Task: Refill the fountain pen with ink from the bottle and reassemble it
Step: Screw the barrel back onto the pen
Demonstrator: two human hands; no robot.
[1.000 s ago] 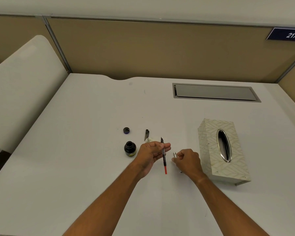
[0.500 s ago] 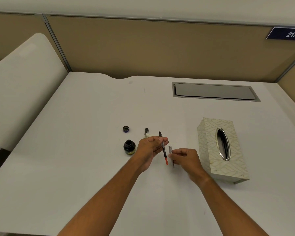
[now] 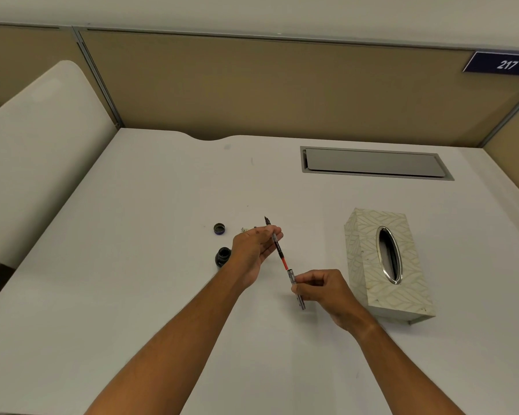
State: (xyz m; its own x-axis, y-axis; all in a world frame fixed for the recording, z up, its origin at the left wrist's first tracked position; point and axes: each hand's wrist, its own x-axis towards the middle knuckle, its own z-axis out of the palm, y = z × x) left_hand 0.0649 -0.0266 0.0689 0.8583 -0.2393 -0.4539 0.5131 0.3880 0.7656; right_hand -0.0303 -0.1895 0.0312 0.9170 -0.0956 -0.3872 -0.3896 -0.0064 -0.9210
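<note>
Pen section point(image 3: 277, 246), nib toward the frame's top, sits pinched in the left hand point(image 3: 253, 250); the right hand point(image 3: 321, 290) grips the silver barrel point(image 3: 295, 290), seemingly touching its red end.

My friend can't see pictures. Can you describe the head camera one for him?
The left hand holds a pen's nib section while the right hand brings the barrel to its red end, beside an open ink bottle.

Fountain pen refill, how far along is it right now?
Apparently past filling: the ink bottle stands open, its cap lying beside it. In hand: the left hand holds the nib section, and the right hand brings the barrel onto its red end. Left: joining them, capping the bottle.
</note>
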